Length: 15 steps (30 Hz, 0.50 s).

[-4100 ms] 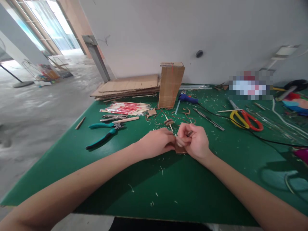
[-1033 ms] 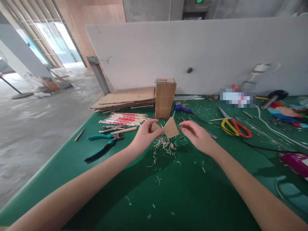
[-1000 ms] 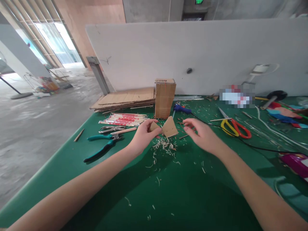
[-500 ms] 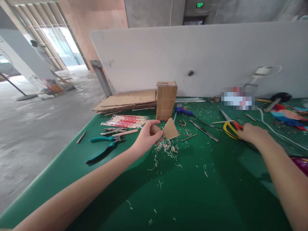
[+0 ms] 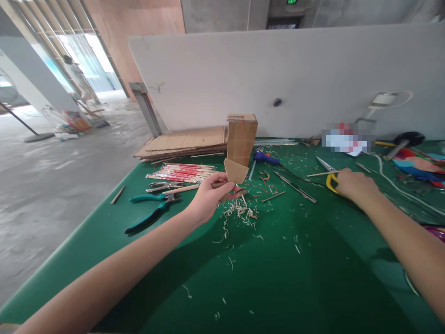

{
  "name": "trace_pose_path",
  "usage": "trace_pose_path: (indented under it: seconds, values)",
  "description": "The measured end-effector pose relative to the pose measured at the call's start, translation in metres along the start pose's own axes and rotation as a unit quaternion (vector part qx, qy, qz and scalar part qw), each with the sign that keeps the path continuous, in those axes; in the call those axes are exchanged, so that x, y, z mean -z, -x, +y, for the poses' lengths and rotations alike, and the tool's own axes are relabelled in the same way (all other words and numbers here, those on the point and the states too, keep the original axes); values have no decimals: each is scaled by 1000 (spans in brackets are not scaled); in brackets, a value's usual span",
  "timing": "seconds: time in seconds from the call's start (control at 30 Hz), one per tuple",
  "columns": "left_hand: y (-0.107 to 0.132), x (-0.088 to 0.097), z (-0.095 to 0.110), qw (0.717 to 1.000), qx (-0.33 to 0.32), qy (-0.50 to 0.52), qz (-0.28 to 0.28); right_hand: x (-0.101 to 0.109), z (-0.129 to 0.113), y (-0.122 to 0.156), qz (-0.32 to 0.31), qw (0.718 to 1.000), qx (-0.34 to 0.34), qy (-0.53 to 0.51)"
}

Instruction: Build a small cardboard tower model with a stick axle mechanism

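Note:
My left hand point(image 5: 210, 197) pinches a small cut cardboard piece point(image 5: 236, 170) with tiny holes in it; a further bit of it sticks out below my fingertips. Below lie curled pale shavings point(image 5: 240, 211) on the green table. Away to the right, my right hand point(image 5: 357, 185) is closed over the handles of the scissors point(image 5: 332, 182). One yellow loop and the metal blades show; the other handle is hidden under my fingers. A thin stick point(image 5: 321, 174) lies across the scissors.
A tall cardboard box point(image 5: 242, 139) stands behind my left hand, beside stacked cardboard sheets point(image 5: 189, 140). Nearby lie teal-handled pliers point(image 5: 153, 208), wrapped sticks point(image 5: 182, 172), a blue glue gun point(image 5: 267, 158) and a utility knife point(image 5: 295, 186). A person point(image 5: 78, 79) stands in the background.
The cardboard piece has turned in my left hand and now points up and to the left. My right hand has shifted left and covers more of the scissors' handles.

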<state>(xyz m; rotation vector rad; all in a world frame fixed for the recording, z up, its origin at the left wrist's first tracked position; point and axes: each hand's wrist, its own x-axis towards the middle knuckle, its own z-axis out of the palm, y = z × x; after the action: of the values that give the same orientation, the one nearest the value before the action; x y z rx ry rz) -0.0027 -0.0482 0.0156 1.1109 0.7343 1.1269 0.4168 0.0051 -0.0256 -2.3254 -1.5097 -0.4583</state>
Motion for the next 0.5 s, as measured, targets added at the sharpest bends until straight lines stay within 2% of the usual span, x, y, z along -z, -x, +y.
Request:
trace_pose_path:
  seconds: [0.17, 0.23, 0.33, 0.37, 0.4, 0.47, 0.5]
  values:
    - [-6, 1, 1, 999, 30, 14, 12, 48, -6, 24, -31, 995, -90, 33]
    - [-8, 0, 2, 999, 23, -3, 27, 66, -9, 29, 19, 991, -132, -8]
    - [-8, -1, 4, 999, -5, -25, 41, 83, -16, 23, 111, 971, -156, -144]
    - [-7, -1, 5, 999, -11, -29, 41, 86, -20, 18, 139, 950, -174, -216]
    - [-7, -1, 6, 999, -15, -34, 40, 89, -23, 11, 170, 916, -202, -300]
    - [-5, -1, 8, 998, -19, -46, 34, 94, -31, -2, 212, 827, -242, -461]
    - [-5, -1, 10, 998, -19, -52, 31, 97, -34, -7, 238, 801, -238, -495]
